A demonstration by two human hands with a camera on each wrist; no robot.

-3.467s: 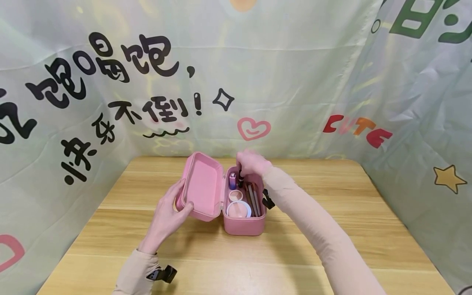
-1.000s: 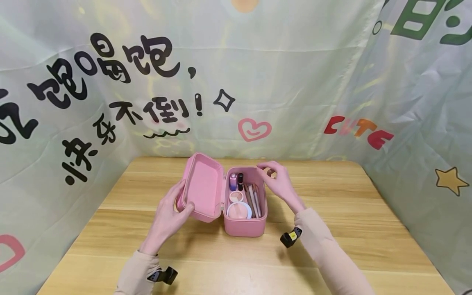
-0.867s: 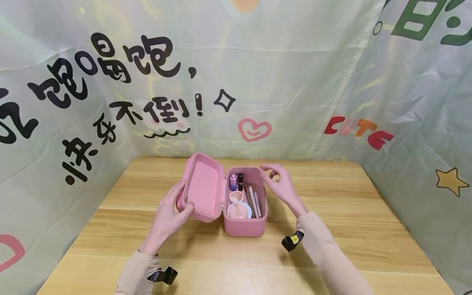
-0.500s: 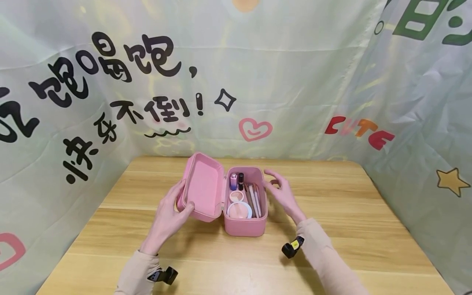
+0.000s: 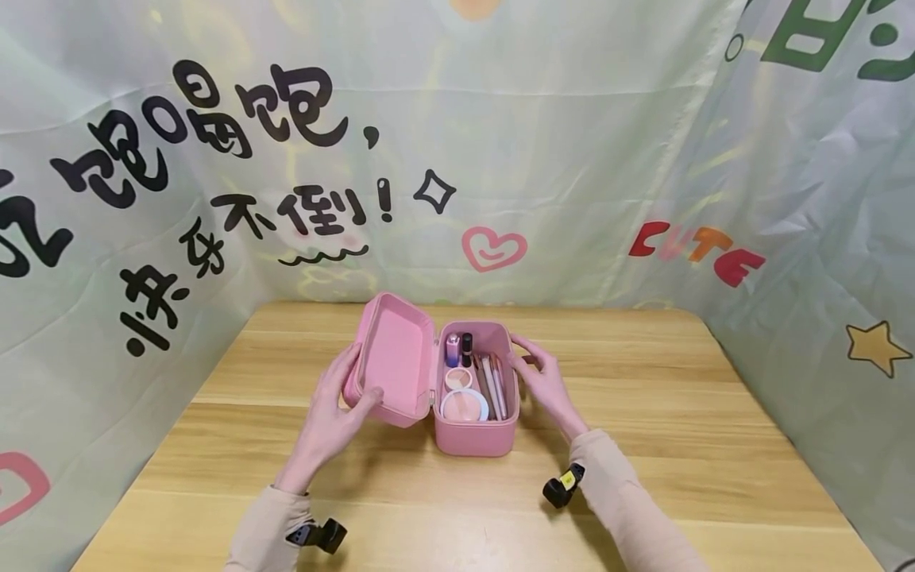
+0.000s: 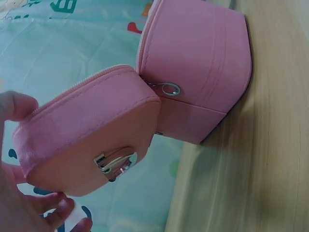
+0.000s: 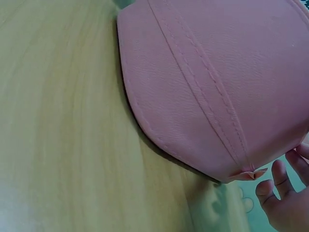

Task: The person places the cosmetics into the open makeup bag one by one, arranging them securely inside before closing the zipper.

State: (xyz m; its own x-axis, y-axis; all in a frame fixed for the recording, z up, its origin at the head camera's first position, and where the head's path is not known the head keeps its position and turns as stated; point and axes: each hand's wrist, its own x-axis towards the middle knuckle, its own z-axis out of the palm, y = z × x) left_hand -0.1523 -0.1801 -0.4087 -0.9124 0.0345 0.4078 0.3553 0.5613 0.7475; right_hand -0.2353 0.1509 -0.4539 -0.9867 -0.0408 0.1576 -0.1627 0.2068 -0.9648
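A pink makeup case (image 5: pixel 475 438) stands on the table with its lid (image 5: pixel 397 361) swung out to the left. My left hand (image 5: pixel 330 417) grips the lid's outer edge, thumb at the front rim and fingers behind. In the left wrist view a metal buckle (image 6: pixel 116 163) shows on the lid's outside. My right hand (image 5: pixel 545 389) is at the case's right wall, its fingers loosely bent and touching near the rim. Inside the case are a purple tube (image 5: pixel 453 352), a black-capped tube (image 5: pixel 467 349), a small round palette (image 5: pixel 458 379), a round compact (image 5: pixel 462 406) and several makeup brushes (image 5: pixel 492 388).
The case sits toward the back of a wooden table (image 5: pixel 643 445). A printed cloth backdrop (image 5: pixel 557 159) closes off the back and both sides. A zipper pull (image 6: pixel 170 89) hangs at the front near the hinge.
Earlier my right hand was in the case on the black-capped tube. It let go, withdrew to the right and came down against the right wall. My left hand stayed on the lid.
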